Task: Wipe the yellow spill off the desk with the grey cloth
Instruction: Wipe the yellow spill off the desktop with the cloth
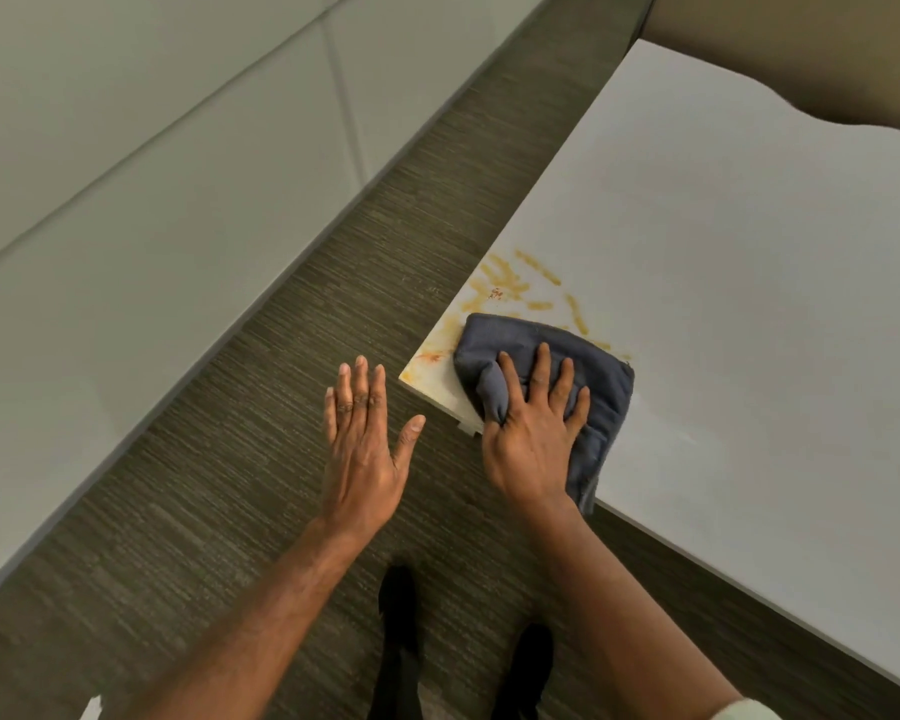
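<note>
Yellow and orange streaks of the spill lie on the near left corner of the white desk. The grey cloth lies bunched on that corner, covering part of the spill. My right hand presses flat on the cloth with fingers spread, gripping a fold near the desk's edge. My left hand hovers open beside the desk's corner, over the floor, palm down, touching nothing.
A dark striped carpet runs between the desk and a pale wall panel on the left. My two dark shoes show below the arms. A beige partition stands behind the desk.
</note>
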